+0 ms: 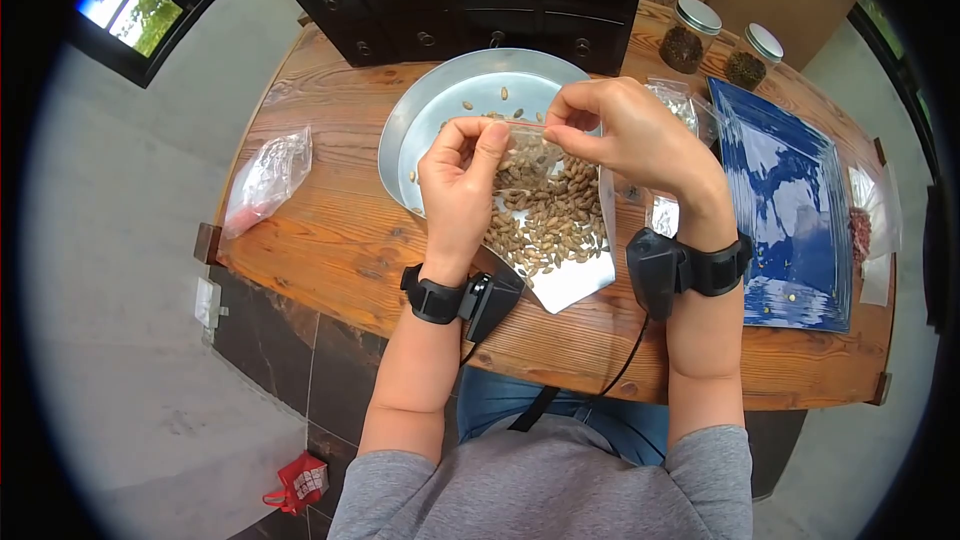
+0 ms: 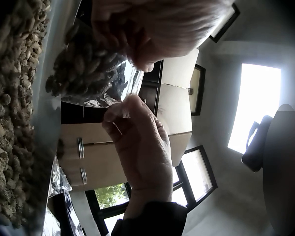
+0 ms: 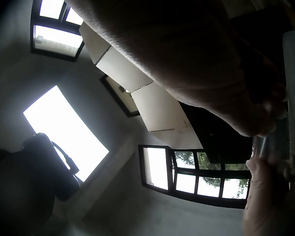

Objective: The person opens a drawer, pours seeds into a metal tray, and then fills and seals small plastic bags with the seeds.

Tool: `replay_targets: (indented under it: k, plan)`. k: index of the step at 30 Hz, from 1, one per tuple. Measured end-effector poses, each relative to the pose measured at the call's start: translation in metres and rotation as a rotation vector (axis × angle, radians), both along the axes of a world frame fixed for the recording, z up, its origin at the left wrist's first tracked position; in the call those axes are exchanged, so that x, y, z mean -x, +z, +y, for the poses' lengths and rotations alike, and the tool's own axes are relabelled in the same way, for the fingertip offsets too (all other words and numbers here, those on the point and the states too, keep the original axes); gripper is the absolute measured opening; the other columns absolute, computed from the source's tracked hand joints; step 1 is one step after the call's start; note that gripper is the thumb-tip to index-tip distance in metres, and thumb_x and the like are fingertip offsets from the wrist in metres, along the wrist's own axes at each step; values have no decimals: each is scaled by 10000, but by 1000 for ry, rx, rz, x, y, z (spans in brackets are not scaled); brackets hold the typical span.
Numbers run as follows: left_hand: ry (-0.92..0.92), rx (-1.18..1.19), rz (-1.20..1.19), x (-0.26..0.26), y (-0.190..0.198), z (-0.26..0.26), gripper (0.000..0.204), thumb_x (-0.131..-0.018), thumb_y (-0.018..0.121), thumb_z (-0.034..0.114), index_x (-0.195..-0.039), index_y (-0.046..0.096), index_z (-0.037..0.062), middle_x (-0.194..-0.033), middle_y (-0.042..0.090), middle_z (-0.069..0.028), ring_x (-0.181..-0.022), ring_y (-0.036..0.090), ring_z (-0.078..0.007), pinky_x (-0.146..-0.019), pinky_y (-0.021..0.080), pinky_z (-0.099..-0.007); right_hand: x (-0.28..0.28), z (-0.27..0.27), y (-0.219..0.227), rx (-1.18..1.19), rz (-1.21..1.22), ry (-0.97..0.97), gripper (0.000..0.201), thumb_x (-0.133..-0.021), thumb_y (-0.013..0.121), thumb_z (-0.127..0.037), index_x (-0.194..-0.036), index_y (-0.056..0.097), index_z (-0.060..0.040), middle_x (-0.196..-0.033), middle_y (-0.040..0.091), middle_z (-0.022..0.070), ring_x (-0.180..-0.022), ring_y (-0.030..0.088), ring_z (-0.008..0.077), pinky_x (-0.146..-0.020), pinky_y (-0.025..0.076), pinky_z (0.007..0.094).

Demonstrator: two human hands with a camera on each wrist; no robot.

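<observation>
A small clear zip bag [image 1: 523,148] with a reddish line along its top edge is stretched between my two hands. My left hand [image 1: 460,178] pinches its left top corner between thumb and fingers. At the right end, my right hand [image 1: 645,135] pinches the same edge. Dark brown oval pods show inside the bag [image 2: 83,69] in the left wrist view. Below it lies a heap of brown pods [image 1: 555,225], partly hidden by the bag and hands. They sit in a round metal tray [image 1: 400,135] and on a pale, flat-ended piece [image 1: 572,285] at its front.
Left on the wooden table [image 1: 320,260] lies a crumpled clear bag [image 1: 268,183]. A blue tray [image 1: 790,230] stands at the right, with two lidded jars [image 1: 690,35] behind. A dark drawer cabinet [image 1: 480,0] borders the back. Cables hang from the wrist cameras.
</observation>
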State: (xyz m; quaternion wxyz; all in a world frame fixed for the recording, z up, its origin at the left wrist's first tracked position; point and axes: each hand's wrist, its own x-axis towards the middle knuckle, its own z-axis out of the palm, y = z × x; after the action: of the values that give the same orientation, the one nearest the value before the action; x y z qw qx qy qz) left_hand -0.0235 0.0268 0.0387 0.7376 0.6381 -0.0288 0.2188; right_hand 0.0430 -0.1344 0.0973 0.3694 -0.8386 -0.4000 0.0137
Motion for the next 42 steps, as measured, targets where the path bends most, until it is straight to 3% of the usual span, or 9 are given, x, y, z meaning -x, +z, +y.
replay_targets:
  k: [11, 17, 19, 23, 26, 30, 38, 40, 42]
  plan:
    - [-31, 182, 58, -2, -1, 0, 138, -871, 556, 151, -852, 553, 14, -732, 561, 3, -646, 479, -24, -603, 407, -165, 0, -7, 10, 60, -7, -45, 192, -791, 611, -148, -775, 583, 41, -624, 564, 96, -594, 546, 122, -543, 424, 261]
    - [-247, 345, 264, 2, 13, -9, 185, -871, 552, 156, -979, 554, 6, -884, 595, -33, -800, 560, -62, -682, 439, -173, 4, -15, 17, -123, 139, 25, 134, -838, 559, -113, -815, 560, 19, -671, 580, 50, -623, 557, 87, -558, 453, 217]
    - [-460, 174, 227, 4, 9, -11, 265, -861, 563, 153, -1078, 528, 5, -939, 593, -45, -855, 574, -89, -717, 475, -206, 9, -17, 23, -196, 239, 2, 106, -852, 537, -97, -826, 547, 5, -705, 581, 27, -647, 563, 73, -565, 467, 201]
    - [-588, 139, 273, 6, 10, -9, 340, -847, 576, 130, -1135, 484, -26, -949, 586, -63, -819, 578, -95, -688, 516, -220, 11, -22, 22, -234, 133, -21, 108, -837, 539, -85, -812, 546, 20, -664, 593, 64, -593, 574, 107, -530, 469, 226]
    - [-564, 152, 273, 5, 9, -9, 336, -851, 567, 117, -1135, 479, -37, -960, 591, -77, -815, 582, -98, -692, 514, -217, 14, -27, 25, -270, 159, -84, 88, -839, 526, -61, -805, 540, 19, -651, 580, 51, -589, 566, 100, -530, 467, 219]
    - [-426, 203, 207, -1, 4, -6, 314, -858, 553, 113, -1122, 477, -39, -975, 598, -126, -845, 590, -126, -717, 497, -231, 10, -60, 21, -400, 139, -345, 59, -845, 513, -32, -824, 545, 13, -667, 561, 27, -603, 535, 67, -537, 449, 199]
    - [-366, 165, 190, -1, 1, -4, 304, -864, 549, 173, -1106, 505, -6, -963, 605, -85, -852, 582, -106, -760, 473, -228, -13, -106, -2, -202, 121, -548, 78, -836, 537, -50, -841, 544, 28, -678, 567, 26, -607, 528, 67, -553, 442, 199]
    - [-357, 167, 191, -1, 1, -3, 301, -863, 550, 170, -1104, 507, -6, -965, 605, -83, -854, 581, -105, -762, 470, -226, -20, -114, -7, -136, 106, -599, 106, -810, 556, -49, -878, 555, 31, -725, 598, 64, -640, 559, 119, -592, 463, 241]
    - [-351, 169, 194, -3, 0, -2, 298, -862, 551, 167, -1101, 509, -5, -967, 605, -81, -857, 579, -104, -765, 468, -223, -17, -116, -11, 0, -215, -659, 143, -783, 568, -41, -912, 571, 21, -793, 618, 100, -697, 578, 185, -653, 471, 287]
